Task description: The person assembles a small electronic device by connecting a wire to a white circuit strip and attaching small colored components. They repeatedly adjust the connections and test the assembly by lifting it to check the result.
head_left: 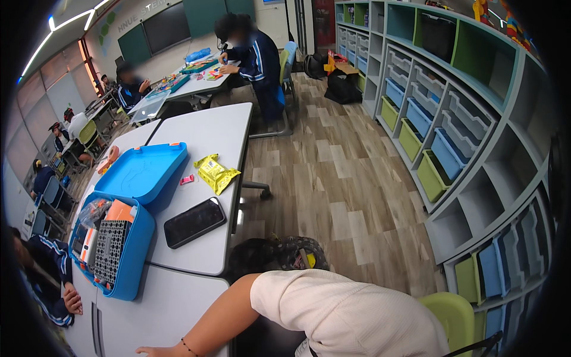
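Observation:
My right arm, in a cream sleeve with a thin dark bracelet, reaches left across the lower edge of the view. My right hand (156, 351) lies on the pale tabletop (172, 303), partly cut off by the frame; the finger that shows is stretched out, and I see nothing held. My left hand is out of view. Beyond the arm stands an open blue case (134, 262) holding a dark perforated plate (110, 247) and orange and white parts. Its lid (143, 169) lies folded back. A black phone (195, 222) rests beside the case.
A yellow packet (216, 174) and a small pink wrapper (187, 179) lie farther up the table. At left, another person's hands (72, 298) are together. Storage shelves (443, 128) line the right side; a dark patterned bag (291, 250) sits by the table. Behind me is a green chair (455, 318).

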